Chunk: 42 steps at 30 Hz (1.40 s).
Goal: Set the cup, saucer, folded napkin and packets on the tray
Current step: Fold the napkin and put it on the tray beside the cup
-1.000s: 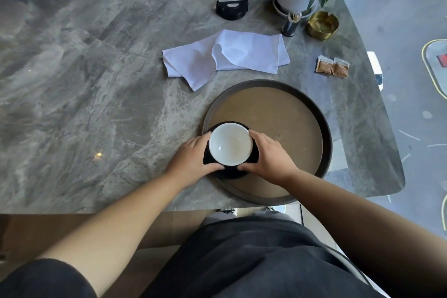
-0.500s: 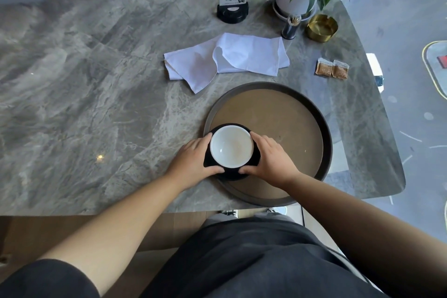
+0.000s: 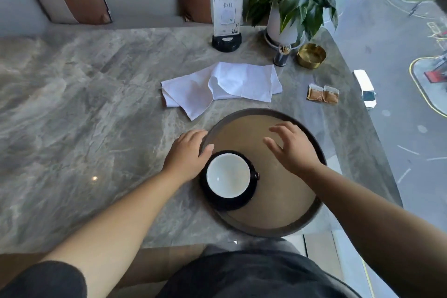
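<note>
A black cup with a white inside [image 3: 228,175] stands on a black saucer [image 3: 227,203] at the near left of the round brown tray [image 3: 271,232]. My left hand [image 3: 187,155] hovers just left of the cup over the tray's rim, fingers loose, holding nothing. My right hand [image 3: 294,146] is above the tray's middle, fingers spread and empty. A white cloth napkin [image 3: 222,87] lies loosely folded on the table beyond the tray. Two brown packets [image 3: 323,93] lie side by side to the far right of the tray.
The grey marble table [image 3: 84,116] ends close on the right, with a street far below. At the back stand a sign holder [image 3: 227,17], a potted plant [image 3: 287,19], a toothpick jar [image 3: 281,55] and a brass ashtray [image 3: 311,55]. Cushioned seating sits behind.
Both hands have let go of the cup and saucer, which now rest on the tray. The left hand moved up-left, the right hand lifted away over the tray with fingers spread.
</note>
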{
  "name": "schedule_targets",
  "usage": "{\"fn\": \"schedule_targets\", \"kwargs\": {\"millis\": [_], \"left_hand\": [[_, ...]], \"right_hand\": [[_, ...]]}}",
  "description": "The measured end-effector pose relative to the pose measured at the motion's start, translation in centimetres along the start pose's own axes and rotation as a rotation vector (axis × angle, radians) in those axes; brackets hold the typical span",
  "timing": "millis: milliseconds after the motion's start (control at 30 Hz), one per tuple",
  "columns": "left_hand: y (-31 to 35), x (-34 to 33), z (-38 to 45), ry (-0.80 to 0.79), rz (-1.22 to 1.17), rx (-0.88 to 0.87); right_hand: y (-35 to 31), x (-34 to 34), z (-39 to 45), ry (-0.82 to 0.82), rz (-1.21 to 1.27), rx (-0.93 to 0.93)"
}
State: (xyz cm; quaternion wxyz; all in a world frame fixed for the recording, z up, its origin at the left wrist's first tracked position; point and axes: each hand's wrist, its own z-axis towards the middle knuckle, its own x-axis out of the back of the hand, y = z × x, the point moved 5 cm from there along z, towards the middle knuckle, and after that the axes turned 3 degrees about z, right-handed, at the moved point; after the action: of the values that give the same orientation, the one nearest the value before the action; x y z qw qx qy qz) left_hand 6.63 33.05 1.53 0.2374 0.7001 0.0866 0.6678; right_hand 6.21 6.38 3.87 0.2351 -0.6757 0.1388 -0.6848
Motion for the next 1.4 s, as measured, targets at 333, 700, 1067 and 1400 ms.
{"fn": "schedule_targets", "kwargs": {"millis": [333, 700, 1067, 1400], "left_hand": [[-2.8, -1.4, 10.4, -0.029, 0.196, 0.18], [-4.9, -2.9, 13.3, -0.078, 0.39, 0.269], [-6.8, -2.1, 12.1, -0.099, 0.484, 0.074], [-7.8, 2.3, 8.6, -0.056, 0.35, 0.086]], "right_hand": [[5.0, 0.3, 12.7, -0.068, -0.087, 0.005], [7.0, -5.4, 20.3, -0.377, -0.328, 0.18], [8.3, -2.9, 20.0, -0.195, -0.213, 0.108], [10.9, 4.8, 14.1, -0.052, 0.004, -0.107]]}}
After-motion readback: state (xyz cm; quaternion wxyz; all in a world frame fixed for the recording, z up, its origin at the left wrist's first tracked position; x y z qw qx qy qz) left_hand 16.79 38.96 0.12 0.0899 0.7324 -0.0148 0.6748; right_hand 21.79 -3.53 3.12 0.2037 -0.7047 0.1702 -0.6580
